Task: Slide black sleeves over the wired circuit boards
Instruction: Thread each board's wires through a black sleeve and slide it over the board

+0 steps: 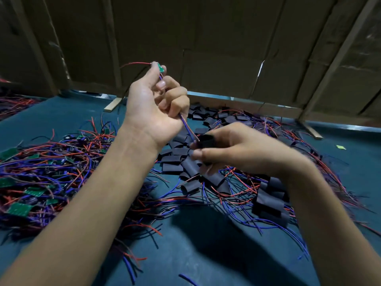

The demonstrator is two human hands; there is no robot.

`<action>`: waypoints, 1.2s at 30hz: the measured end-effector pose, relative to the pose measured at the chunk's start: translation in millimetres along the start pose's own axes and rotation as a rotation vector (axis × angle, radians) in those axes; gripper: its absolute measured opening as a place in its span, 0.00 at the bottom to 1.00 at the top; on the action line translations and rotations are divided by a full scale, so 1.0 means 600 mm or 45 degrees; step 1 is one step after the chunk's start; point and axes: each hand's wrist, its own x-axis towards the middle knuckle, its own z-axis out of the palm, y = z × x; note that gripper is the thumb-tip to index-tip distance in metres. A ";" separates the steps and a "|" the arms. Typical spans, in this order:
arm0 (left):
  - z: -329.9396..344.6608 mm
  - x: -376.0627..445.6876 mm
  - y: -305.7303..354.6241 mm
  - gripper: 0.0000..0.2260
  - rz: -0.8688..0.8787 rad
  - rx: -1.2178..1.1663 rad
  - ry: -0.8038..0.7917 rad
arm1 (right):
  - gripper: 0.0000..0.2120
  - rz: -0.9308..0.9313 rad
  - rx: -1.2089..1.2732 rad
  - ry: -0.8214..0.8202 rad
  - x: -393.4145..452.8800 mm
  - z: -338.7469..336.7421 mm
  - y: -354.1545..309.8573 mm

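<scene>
My left hand (156, 104) is raised above the table and grips a small green circuit board (160, 67) at its fingertips. The board's blue and red wires (186, 125) run down through the curled fingers. A red wire arcs off to the left of the board. My right hand (233, 149) pinches a black sleeve (206, 140) just below. The wire ends meet the sleeve's open mouth. A heap of loose black sleeves (185, 162) lies on the table under both hands.
A tangle of wired green boards (37, 182) covers the left of the teal table (61, 116). More sleeved pieces and wires (270, 201) lie at the right. Cardboard panels (206, 48) wall off the back edge, and a wood strip (112, 105) leans there.
</scene>
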 end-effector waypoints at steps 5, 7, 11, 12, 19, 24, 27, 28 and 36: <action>0.005 -0.006 -0.008 0.11 -0.011 -0.059 -0.060 | 0.15 -0.043 0.045 -0.109 0.013 0.033 -0.008; 0.005 -0.006 -0.005 0.11 0.008 -0.100 -0.078 | 0.15 -0.043 0.045 -0.121 0.012 0.033 -0.007; 0.005 -0.008 -0.002 0.11 0.010 -0.156 -0.111 | 0.15 -0.045 0.119 -0.127 0.012 0.030 -0.005; 0.005 -0.008 -0.003 0.11 0.006 -0.146 -0.115 | 0.13 -0.047 0.144 -0.126 0.011 0.029 -0.006; 0.003 -0.008 -0.011 0.09 0.077 0.052 -0.074 | 0.13 -0.116 0.262 -0.160 0.000 0.016 -0.015; -0.002 -0.007 -0.007 0.09 0.089 0.040 -0.096 | 0.23 -0.086 0.302 -0.167 -0.010 0.003 -0.014; -0.002 -0.008 -0.008 0.09 0.086 0.056 -0.094 | 0.24 -0.079 0.287 -0.171 -0.012 -0.005 -0.012; -0.001 -0.009 -0.009 0.08 0.090 0.082 -0.101 | 0.24 -0.081 0.276 -0.157 -0.011 -0.007 -0.012; 0.025 -0.019 -0.041 0.07 0.277 0.588 -0.114 | 0.16 -0.058 -0.100 0.171 -0.007 -0.012 -0.012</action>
